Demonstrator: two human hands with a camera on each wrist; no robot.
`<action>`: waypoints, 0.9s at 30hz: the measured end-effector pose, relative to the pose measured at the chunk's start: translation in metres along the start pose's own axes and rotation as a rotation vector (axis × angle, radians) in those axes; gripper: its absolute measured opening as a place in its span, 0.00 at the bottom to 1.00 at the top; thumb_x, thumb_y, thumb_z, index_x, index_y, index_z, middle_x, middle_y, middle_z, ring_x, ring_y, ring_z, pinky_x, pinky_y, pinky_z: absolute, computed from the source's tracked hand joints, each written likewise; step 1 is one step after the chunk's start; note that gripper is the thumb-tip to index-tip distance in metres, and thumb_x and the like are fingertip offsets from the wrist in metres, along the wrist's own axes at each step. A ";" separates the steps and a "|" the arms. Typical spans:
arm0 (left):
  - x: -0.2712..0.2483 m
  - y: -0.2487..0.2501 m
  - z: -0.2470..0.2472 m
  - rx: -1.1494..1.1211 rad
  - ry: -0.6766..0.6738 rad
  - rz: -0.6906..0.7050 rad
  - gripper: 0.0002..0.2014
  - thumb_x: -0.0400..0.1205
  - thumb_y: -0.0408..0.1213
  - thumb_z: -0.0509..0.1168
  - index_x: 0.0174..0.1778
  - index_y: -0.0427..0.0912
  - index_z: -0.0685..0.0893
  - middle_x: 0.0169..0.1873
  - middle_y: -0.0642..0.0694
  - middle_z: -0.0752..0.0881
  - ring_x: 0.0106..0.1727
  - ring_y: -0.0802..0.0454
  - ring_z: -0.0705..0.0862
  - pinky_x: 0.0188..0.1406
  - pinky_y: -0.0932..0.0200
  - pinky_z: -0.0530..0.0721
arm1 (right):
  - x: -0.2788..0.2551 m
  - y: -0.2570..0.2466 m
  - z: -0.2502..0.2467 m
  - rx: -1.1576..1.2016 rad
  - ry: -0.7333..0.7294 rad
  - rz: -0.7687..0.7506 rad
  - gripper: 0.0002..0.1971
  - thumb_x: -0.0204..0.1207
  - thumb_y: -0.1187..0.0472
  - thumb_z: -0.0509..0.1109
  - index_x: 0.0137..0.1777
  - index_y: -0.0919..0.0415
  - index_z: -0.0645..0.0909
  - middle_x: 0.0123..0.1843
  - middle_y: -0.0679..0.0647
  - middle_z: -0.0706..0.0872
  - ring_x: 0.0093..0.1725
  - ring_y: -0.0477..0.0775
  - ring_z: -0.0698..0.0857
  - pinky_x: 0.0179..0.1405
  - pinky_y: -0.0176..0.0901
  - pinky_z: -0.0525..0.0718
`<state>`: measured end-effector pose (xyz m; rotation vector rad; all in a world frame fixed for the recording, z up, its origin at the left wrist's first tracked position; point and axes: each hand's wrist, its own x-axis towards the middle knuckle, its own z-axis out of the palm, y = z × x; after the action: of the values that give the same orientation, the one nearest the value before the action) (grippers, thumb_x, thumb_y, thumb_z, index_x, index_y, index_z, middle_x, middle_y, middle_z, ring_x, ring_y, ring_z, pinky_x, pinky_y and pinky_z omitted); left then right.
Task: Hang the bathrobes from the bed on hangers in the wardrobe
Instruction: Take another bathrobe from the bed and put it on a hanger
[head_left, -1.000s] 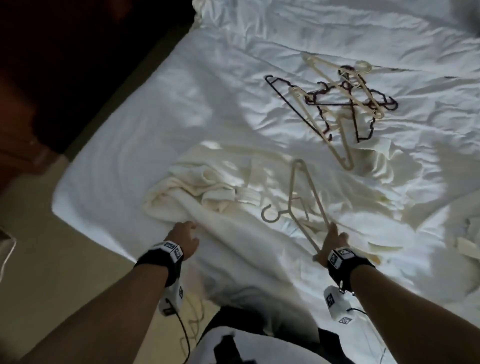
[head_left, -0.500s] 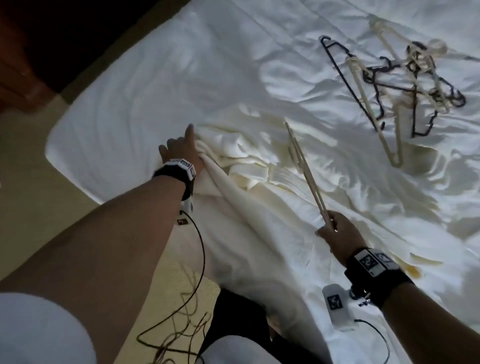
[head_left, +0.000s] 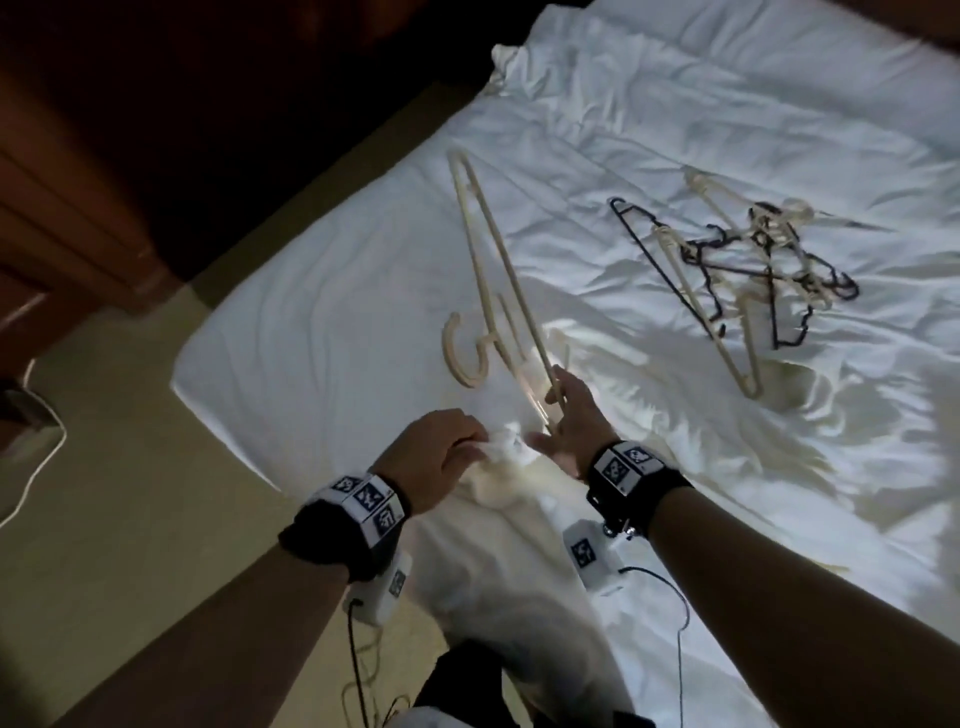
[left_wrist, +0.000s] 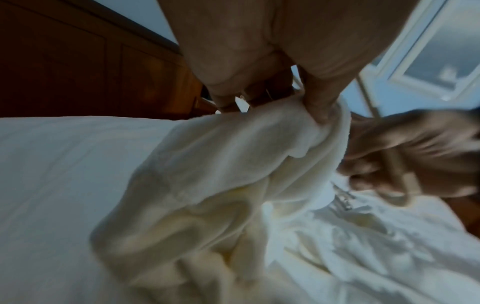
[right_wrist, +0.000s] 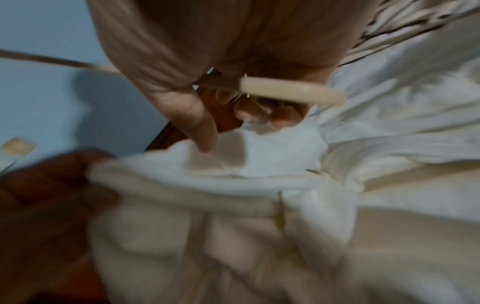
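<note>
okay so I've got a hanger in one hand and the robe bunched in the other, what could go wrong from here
The right hand holds the cream hanger only by one end, so it could twist or slip while threading. The left hand pinches a bunched bit of bathrobe; the sleeve opening may be hard to find. The rest trails off the bed.

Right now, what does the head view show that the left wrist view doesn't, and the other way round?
Only the head view shows the whole cream hanger with its hook, raised in the right hand, and the heap of cream and black hangers farther up the bed. Only the left wrist view shows the left hand from beneath, its thumb and fingers pinching the bathrobe, plus a window. Both show the two hands, the bathrobe and the white bed.
</note>
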<state>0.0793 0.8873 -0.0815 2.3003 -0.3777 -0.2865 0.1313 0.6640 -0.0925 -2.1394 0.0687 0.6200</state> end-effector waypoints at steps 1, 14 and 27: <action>-0.008 0.012 -0.002 -0.026 0.024 0.010 0.17 0.82 0.51 0.59 0.51 0.43 0.85 0.43 0.48 0.85 0.46 0.53 0.82 0.46 0.62 0.76 | 0.000 -0.008 0.002 -0.046 -0.077 -0.023 0.28 0.70 0.64 0.77 0.65 0.53 0.67 0.59 0.51 0.77 0.39 0.48 0.81 0.33 0.29 0.78; -0.006 0.092 0.057 0.061 0.026 -0.337 0.51 0.63 0.62 0.76 0.78 0.51 0.59 0.67 0.44 0.78 0.65 0.41 0.80 0.63 0.43 0.80 | -0.109 -0.014 -0.137 0.191 0.120 -0.039 0.01 0.80 0.61 0.66 0.49 0.56 0.76 0.32 0.50 0.77 0.30 0.51 0.75 0.30 0.43 0.75; 0.119 0.400 0.085 -0.182 0.175 0.324 0.25 0.77 0.55 0.59 0.59 0.39 0.84 0.52 0.44 0.88 0.55 0.49 0.84 0.50 0.64 0.74 | -0.338 0.106 -0.391 0.274 0.905 0.191 0.09 0.70 0.59 0.72 0.48 0.56 0.76 0.37 0.55 0.82 0.34 0.56 0.79 0.31 0.44 0.76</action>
<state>0.0906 0.5255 0.1427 2.0290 -0.5994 0.0410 -0.0336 0.2385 0.1725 -1.9890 0.8056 -0.2868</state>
